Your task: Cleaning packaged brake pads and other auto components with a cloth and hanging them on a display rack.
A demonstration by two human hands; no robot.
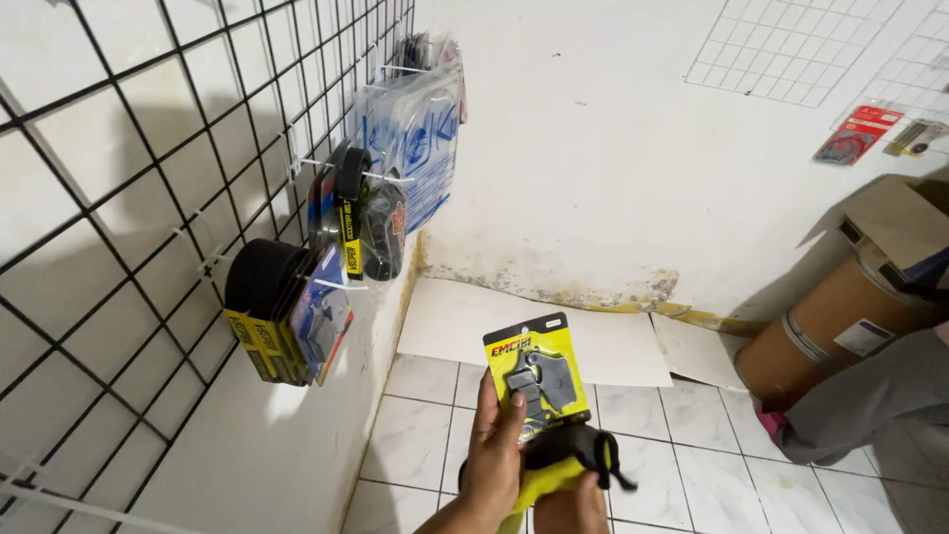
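Head view: my left hand (pixel 491 460) grips a yellow carded brake-pad pack (pixel 537 376) upright over bare floor tiles (pixel 692 455); my right hand (pixel 568 506), at the frame's bottom edge, clutches a black-and-yellow bundle (pixel 573 460). The wire grid's (pixel 148 198) hooked packs (pixel 287 307) hang well apart, left.

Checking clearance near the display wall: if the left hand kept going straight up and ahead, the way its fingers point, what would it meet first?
Past the yellow carded pack the left hand holds, probably the pale wall; the way looks free, though depth is unclear.
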